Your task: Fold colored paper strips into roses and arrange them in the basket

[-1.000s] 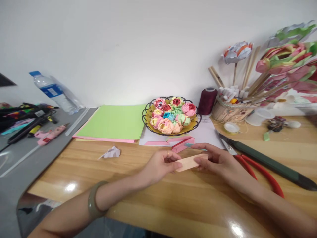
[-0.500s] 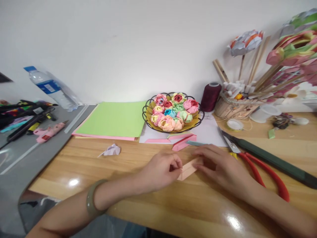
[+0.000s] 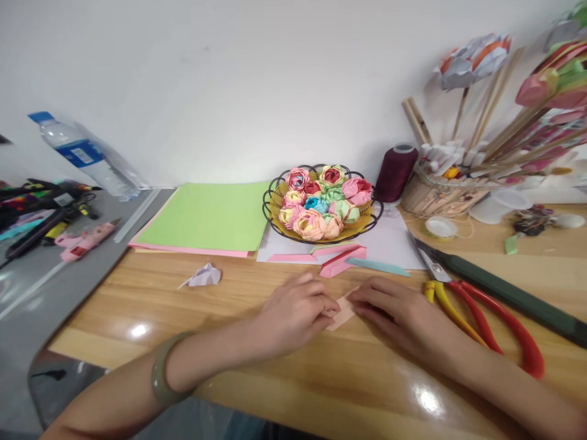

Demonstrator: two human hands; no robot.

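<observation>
A small strip of peach folded paper (image 3: 342, 311) lies low over the wooden table between my hands. My left hand (image 3: 296, 311) has its fingers closed on the strip's left end. At the other end, the fingertips of my right hand (image 3: 389, 308) pinch the paper and cover part of it. Just beyond my hands lie folded pink paper strips (image 3: 342, 260) and a blue folded strip (image 3: 380, 266). They rest partly on a white sheet (image 3: 398, 244).
Behind stands a basket of paper flowers (image 3: 321, 235). Coloured sheets (image 3: 202, 217) and a crumpled lilac paper piece (image 3: 205, 276) lie left. Scissors (image 3: 472, 311), a long dark green tool (image 3: 513, 293), a thread spool (image 3: 397, 174) and a stick holder (image 3: 444, 195) are right.
My right hand has shifted slightly left along the peach paper, closer to my left hand, and the paper lies flatter. The blue strip and yellow scissor handle show more. The view has shifted slightly.
</observation>
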